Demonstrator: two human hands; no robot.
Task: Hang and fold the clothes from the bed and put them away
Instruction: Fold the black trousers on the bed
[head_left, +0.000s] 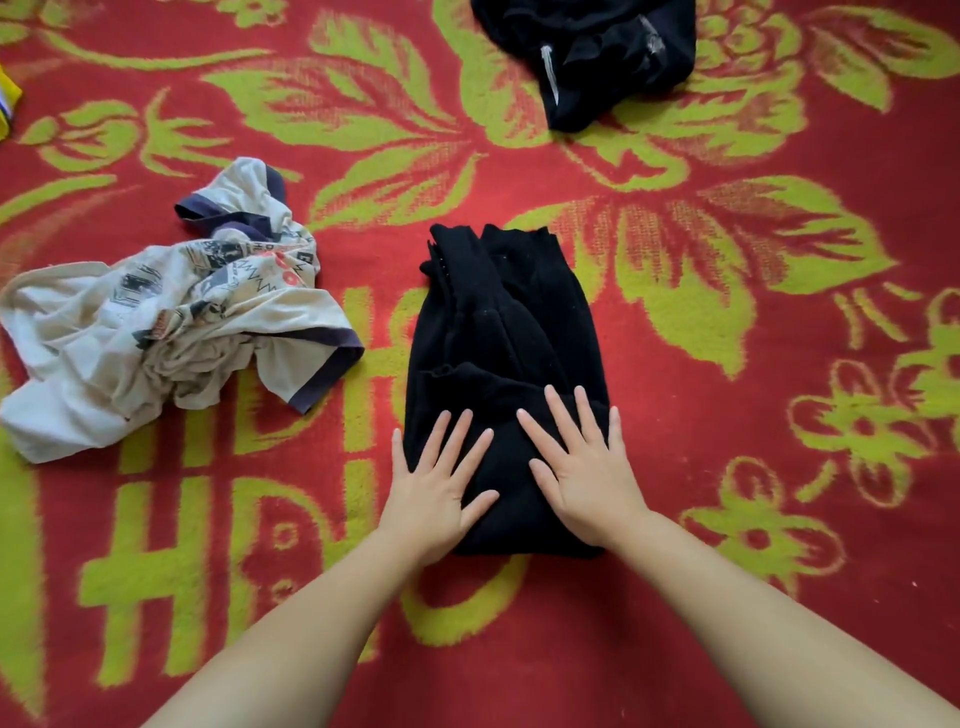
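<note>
A black garment (498, 322) lies folded into a narrow stack in the middle of the red and green bedspread (727, 467). My left hand (436, 488) presses flat on its near left corner, fingers spread and straight. My right hand (582, 467) presses flat on its near right part, fingers also spread. A crumpled cream T-shirt (156, 322) with dark purple trim and a printed front lies to the left. Another black garment (587, 52) with pale marks is bunched at the top edge.
A yellow item (8, 109) shows at the far left edge, mostly cut off. The patterned bedspread fills the whole view, with bare cover to the right of the folded stack and in front of my arms.
</note>
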